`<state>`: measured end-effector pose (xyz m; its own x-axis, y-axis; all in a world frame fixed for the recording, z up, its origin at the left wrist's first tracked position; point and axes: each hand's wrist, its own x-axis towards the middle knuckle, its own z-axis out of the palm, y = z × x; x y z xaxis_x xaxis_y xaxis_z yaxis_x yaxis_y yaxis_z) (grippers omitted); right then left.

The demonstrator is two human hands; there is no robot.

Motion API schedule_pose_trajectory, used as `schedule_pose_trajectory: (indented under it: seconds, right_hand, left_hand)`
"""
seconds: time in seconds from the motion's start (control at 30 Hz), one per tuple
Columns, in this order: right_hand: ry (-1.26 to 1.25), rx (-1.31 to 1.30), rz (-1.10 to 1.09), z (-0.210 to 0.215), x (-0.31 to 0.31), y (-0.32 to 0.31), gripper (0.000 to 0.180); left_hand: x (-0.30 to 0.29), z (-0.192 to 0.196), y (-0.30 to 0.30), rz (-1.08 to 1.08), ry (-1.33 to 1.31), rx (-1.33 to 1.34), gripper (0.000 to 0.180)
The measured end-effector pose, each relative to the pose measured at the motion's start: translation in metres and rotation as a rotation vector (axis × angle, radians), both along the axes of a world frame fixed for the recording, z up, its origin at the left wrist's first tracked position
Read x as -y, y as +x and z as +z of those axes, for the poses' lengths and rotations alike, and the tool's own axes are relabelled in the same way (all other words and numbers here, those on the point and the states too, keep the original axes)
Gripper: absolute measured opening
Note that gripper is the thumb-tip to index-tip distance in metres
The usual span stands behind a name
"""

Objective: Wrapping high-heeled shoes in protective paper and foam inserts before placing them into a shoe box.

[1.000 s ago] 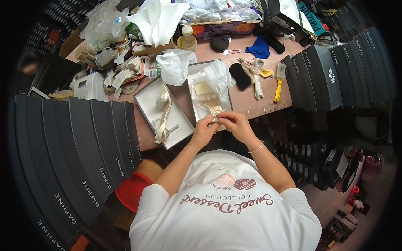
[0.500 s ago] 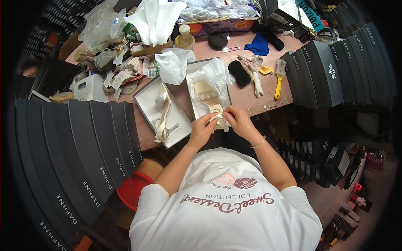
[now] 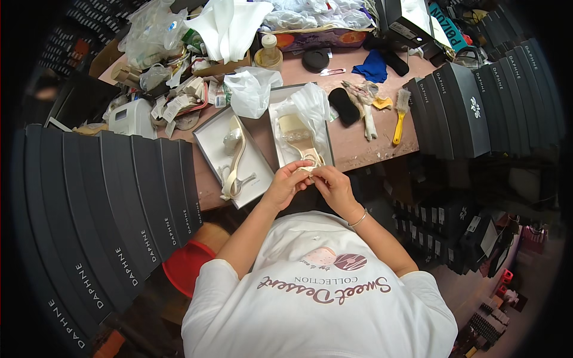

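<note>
A cream high-heeled sandal (image 3: 295,126) with a beaded band lies in a shoebox (image 3: 327,122) lined with white tissue paper. At its near end, my left hand (image 3: 286,186) pinches the sandal's pale ankle strap. My right hand (image 3: 335,190) meets it there, thumb and fingertips closed on the same strap, so the exact grip and any buckle are hidden. To the left, a matching sandal (image 3: 239,150) rests on its side in a shallow grey-white box half (image 3: 258,170), untouched by either hand.
Tall stacks of dark shoeboxes flank the pink table (image 3: 382,156), left (image 3: 119,203) and right (image 3: 459,110). Right of the sandals lie a yellow-handled brush (image 3: 399,122), a black pad (image 3: 344,106) and a blue cloth (image 3: 373,65). Plastic bags and a glue bottle (image 3: 270,55) crowd the back.
Both hands have drawn slightly toward my body with the strap between their fingers. My right hand has turned and dropped lower. The view has shifted a little.
</note>
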<state>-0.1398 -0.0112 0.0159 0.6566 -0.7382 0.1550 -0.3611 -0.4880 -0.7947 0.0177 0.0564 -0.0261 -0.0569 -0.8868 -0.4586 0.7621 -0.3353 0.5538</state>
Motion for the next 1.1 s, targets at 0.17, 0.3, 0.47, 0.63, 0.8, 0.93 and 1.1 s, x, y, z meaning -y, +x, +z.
schedule_pose_trajectory:
  seconds: [0.17, 0.3, 0.47, 0.63, 0.8, 0.93, 1.1]
  right_hand:
    - [-0.052, 0.043, 0.038, -0.011, 0.002, 0.0, 0.02]
    - [0.112, 0.033, 0.022, -0.007, 0.009, -0.005, 0.026]
    - [0.849, 0.0, 0.119, -0.004, 0.031, 0.0, 0.025]
    - [0.814, 0.094, 0.045, -0.013, 0.021, 0.004, 0.021]
    - [1.006, 0.16, -0.082, -0.014, 0.015, -0.001, 0.023]
    - [1.104, 0.089, -0.005, -0.023, 0.026, -0.011, 0.019]
    - [1.08, 0.075, 0.015, -0.021, 0.027, -0.007, 0.012]
  left_hand:
    - [-0.005, -0.006, -0.007, 0.073, -0.001, 0.085, 0.031]
    - [-0.006, -0.016, -0.002, -0.001, -0.014, 0.204, 0.028]
    - [-0.005, 0.004, -0.008, -0.07, -0.246, 0.982, 0.025]
    - [0.0, 0.014, -0.015, 0.04, -0.392, 1.372, 0.028]
    - [0.004, 0.005, -0.024, 0.122, -0.389, 1.429, 0.028]
    - [-0.004, 0.006, -0.021, 0.057, -0.417, 1.475, 0.028]
    - [-0.011, -0.008, -0.014, 0.016, -0.324, 1.406, 0.023]
